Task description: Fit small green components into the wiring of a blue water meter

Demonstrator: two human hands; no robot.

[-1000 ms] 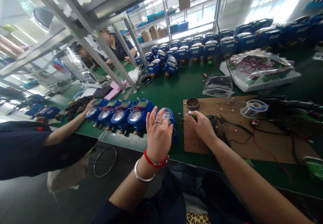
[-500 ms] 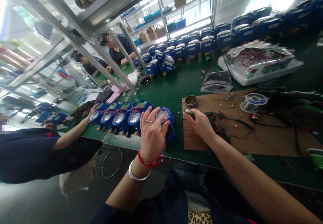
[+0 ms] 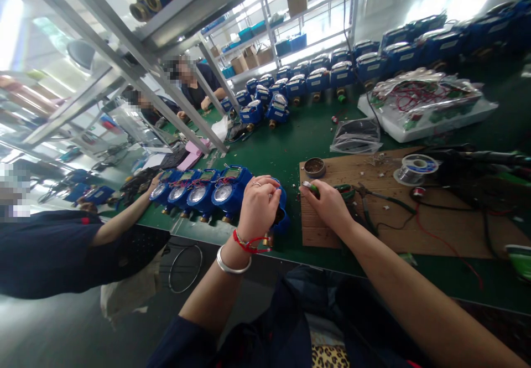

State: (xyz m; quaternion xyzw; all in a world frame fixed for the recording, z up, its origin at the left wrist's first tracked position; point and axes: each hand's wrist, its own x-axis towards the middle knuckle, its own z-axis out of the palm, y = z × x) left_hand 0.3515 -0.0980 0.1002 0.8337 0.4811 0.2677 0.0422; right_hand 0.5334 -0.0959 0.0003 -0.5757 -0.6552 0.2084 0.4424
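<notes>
My left hand, with a red cord and a silver bangle at the wrist, is closed over the nearest blue water meter. Its fingers are curled together and cover the dial. My right hand rests at the left edge of the cardboard, pinching a small green piece with a whitish end; the palm hides the rest of it. To the left stands a row of blue water meters with round dials and red wires.
A cardboard sheet carries pliers, a solder spool and a small round tin. Bagged circuit boards lie behind. More blue meters line the far side. At left, a co-worker's arm reaches the row's end.
My left hand's fingers, spread over the dial before, have drawn together and moved slightly up and right on the meter. My right hand stays nearly still with the green piece.
</notes>
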